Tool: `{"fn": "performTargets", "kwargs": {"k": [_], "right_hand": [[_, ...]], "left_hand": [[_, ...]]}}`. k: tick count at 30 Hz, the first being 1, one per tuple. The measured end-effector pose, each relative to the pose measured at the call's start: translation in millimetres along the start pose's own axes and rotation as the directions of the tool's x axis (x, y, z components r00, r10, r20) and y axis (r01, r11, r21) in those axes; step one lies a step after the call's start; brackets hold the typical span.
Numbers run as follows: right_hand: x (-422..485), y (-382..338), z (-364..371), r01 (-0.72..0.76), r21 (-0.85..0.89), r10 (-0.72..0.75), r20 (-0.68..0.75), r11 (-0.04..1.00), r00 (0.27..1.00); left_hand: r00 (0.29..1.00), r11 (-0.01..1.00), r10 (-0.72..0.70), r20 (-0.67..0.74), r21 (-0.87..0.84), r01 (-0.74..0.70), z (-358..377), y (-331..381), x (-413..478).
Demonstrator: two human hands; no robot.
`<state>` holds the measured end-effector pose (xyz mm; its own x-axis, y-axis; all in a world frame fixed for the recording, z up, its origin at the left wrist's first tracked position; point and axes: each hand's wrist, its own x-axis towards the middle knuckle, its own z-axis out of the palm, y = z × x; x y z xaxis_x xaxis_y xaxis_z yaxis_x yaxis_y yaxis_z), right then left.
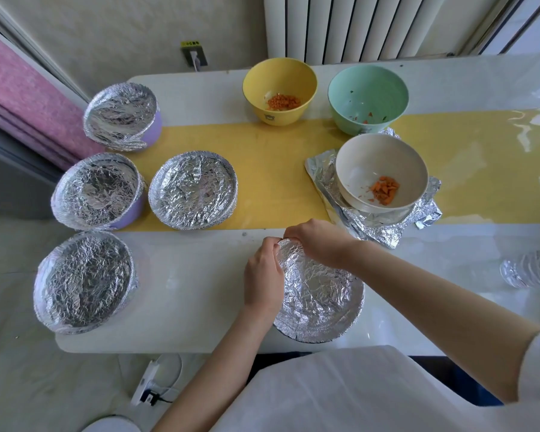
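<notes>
A bowl covered in crinkled aluminium foil (320, 294) stands near the front edge of the white table (187, 275). My left hand (264, 274) grips the foil at the bowl's left rim, fingers curled over the edge. At the far rim, my right hand (317, 241) pinches the foil with bent fingers. Both hands meet at the far-left part of the rim. The bowl under the foil is mostly hidden.
Several other foil-covered bowls (194, 190) stand on the left. A yellow bowl (279, 90), a green bowl (368, 98) and a cream bowl (382, 173) on a loose foil sheet (381, 226) hold orange bits. A foil roll (529, 271) lies at right.
</notes>
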<state>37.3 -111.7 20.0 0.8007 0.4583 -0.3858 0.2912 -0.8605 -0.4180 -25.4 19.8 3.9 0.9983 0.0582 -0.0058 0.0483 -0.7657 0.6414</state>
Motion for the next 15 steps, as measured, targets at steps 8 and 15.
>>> {"fn": "performTargets", "kwargs": {"k": [8,15], "right_hand": [[-13,13,7,0.008,0.263,0.046,-0.197,0.965,0.979],[-13,17,8,-0.05,0.302,0.119,-0.214,0.952,0.97]], "left_hand": [[0.971,0.971,-0.232,-0.061,0.05,0.235,-8,0,-18],[0.99,0.978,-0.112,0.09,-0.164,0.125,-10,-3,6]]}}
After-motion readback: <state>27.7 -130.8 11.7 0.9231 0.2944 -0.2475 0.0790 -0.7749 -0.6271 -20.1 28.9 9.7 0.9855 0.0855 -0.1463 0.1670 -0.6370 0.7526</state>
